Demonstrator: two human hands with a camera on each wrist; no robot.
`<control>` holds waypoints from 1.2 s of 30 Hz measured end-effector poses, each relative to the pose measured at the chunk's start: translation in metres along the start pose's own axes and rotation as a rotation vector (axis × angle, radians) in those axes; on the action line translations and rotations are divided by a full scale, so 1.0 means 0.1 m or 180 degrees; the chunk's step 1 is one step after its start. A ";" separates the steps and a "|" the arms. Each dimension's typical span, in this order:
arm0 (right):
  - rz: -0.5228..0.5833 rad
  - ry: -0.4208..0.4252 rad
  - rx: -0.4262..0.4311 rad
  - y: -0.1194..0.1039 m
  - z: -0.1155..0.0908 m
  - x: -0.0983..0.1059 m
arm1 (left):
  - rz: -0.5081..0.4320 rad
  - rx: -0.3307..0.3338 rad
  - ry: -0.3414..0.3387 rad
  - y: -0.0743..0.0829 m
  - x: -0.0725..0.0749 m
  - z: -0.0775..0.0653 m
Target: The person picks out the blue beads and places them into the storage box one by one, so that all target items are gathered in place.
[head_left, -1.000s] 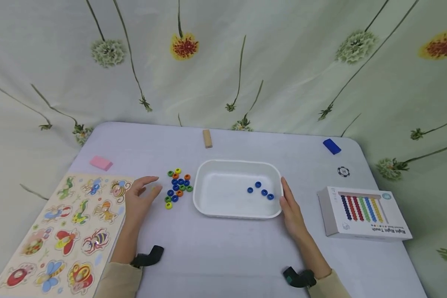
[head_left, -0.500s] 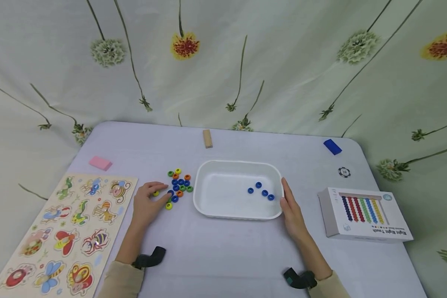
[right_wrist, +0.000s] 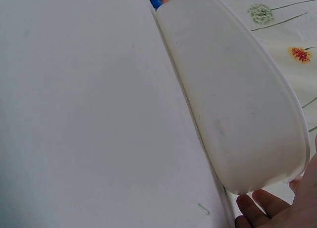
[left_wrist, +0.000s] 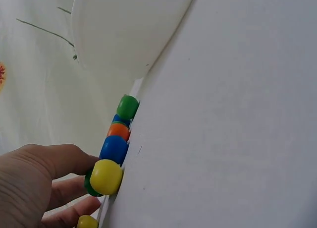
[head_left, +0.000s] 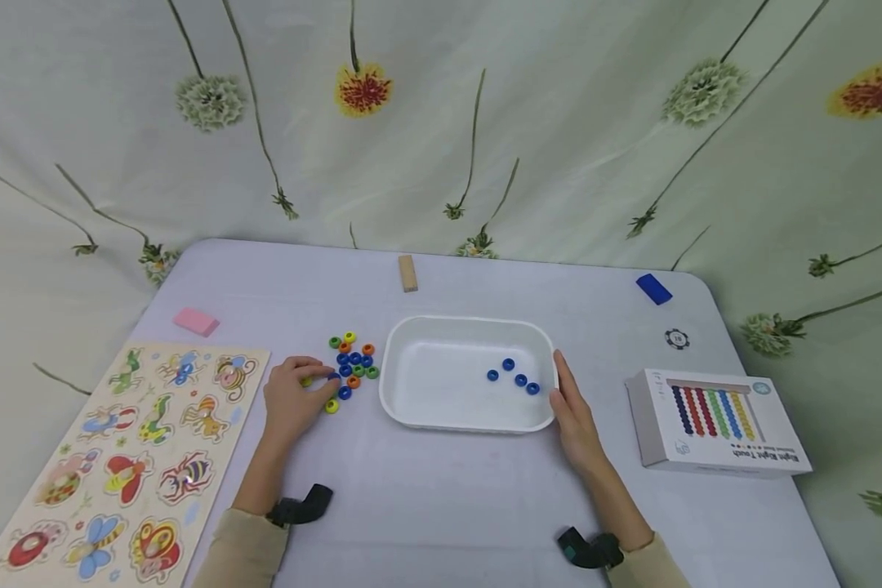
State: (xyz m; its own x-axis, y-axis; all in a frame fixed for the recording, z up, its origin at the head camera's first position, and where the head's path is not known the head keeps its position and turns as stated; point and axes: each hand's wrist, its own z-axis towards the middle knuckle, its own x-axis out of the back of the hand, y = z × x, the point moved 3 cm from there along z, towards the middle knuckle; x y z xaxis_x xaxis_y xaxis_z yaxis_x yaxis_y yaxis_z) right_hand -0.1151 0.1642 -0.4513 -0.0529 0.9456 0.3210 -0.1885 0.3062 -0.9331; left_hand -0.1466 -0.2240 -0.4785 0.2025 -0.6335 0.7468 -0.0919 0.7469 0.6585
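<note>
My left hand pinches a blue bead between thumb and fingers, at the left side of a pile of beads in blue, green, orange and yellow. A single yellow bead shows between its fingers and thumb. In the left wrist view a large yellow bead hides part of the thumb tip. My right hand rests its nearly straight fingers against the right end of a white plastic tray. Several blue beads lie inside the tray towards its right side.
An insect picture board lies at the left, below a pink block. A wooden block and a blue block sit along the back. At the right are a round chip and a white toy box.
My left hand has moved right from beside the picture board to the pile, and its fingers have closed on a blue bead. My right hand stays at the tray.
</note>
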 end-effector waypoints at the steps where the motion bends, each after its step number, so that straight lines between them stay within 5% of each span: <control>1: -0.0005 0.0000 -0.0008 0.00 0.00 0.00 | 0.0014 0.0036 -0.0026 0.02 0.02 0.00; 6: -0.0066 0.0004 -0.0078 -0.02 0.00 0.02 | 0.0197 -0.0142 0.0125 0.29 0.21 0.02; 9: -0.0089 0.0019 -0.0112 -0.03 0.00 0.03 | 0.0178 -0.0473 0.0227 0.61 0.32 0.05; 12: -0.0088 0.0029 -0.0122 -0.03 0.00 0.03 | -0.0129 -0.0788 0.0077 1.01 0.31 0.07; 17: -0.0071 0.0018 -0.0098 -0.01 0.01 0.03 | -0.0754 -0.1105 -0.0508 1.55 -0.05 0.14; 22: -0.0030 -0.0038 -0.0088 -0.02 0.01 0.01 | -0.0948 -0.1173 -0.1089 1.84 -0.58 0.19; 30: -0.0082 -0.0028 -0.0042 0.14 0.04 0.01 | -0.0720 -0.0799 -0.1380 1.89 -1.17 0.29; 36: -0.0121 0.0026 -0.0005 0.32 0.05 0.04 | -0.0210 -0.0695 -0.1674 1.83 -1.38 0.27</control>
State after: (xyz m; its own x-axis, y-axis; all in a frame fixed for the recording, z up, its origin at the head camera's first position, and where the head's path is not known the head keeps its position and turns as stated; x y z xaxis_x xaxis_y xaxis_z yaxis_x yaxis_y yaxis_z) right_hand -0.1260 0.1766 -0.4789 -0.0377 0.9341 0.3550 -0.1887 0.3422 -0.9205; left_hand -0.2177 -0.0053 -0.4584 -0.3165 -0.6538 0.6873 0.1193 0.6913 0.7126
